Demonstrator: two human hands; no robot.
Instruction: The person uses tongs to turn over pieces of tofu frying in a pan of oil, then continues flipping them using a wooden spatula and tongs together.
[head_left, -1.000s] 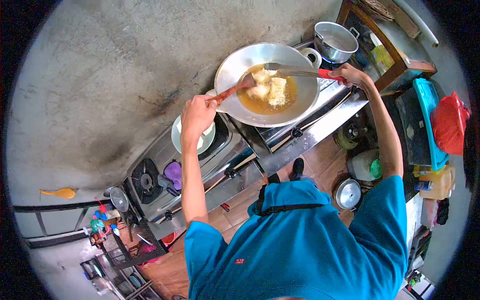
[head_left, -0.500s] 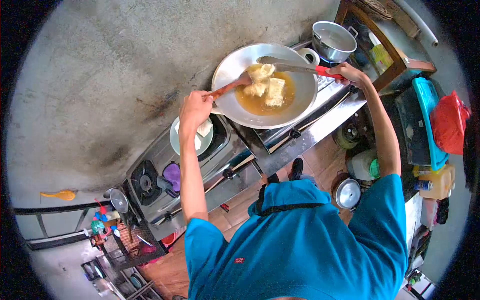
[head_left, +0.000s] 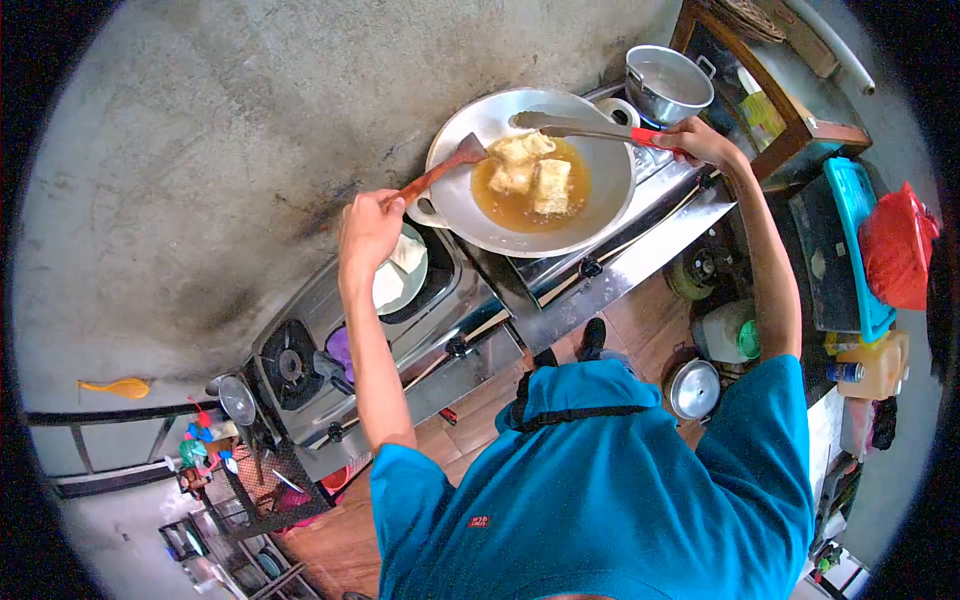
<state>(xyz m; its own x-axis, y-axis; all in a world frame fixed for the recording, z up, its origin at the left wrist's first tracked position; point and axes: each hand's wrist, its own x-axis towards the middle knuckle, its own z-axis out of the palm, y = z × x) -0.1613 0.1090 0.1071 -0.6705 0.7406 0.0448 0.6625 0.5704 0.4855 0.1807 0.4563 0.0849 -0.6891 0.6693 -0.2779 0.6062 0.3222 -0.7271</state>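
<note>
My left hand [head_left: 369, 232] is closed round the handle of a wooden spatula [head_left: 448, 168], whose blade is over the left inner side of a large metal wok [head_left: 615, 185]. My right hand [head_left: 696, 142] grips metal tongs [head_left: 580, 128] by their red handle, with the tips above the far part of the wok. Several pale, battered pieces [head_left: 551, 187] lie in brownish bubbling oil [head_left: 510, 212]. Neither the spatula nor the tongs touches them. Below my left hand, a pale plate [head_left: 408, 292] with white slabs [head_left: 407, 254] is partly hidden by my forearm.
A metal pot [head_left: 672, 85] stands on a lit burner behind the wok, to the right. The stove [head_left: 440, 325] runs along a grey wall, with a bare burner [head_left: 290, 365] at its left end. A wood-framed glass cabinet [head_left: 750, 90] is at the right.
My left hand has drawn the spatula back left, off the battered pieces. The tongs' tips have shifted slightly left. The pieces have settled lower in the oil.
</note>
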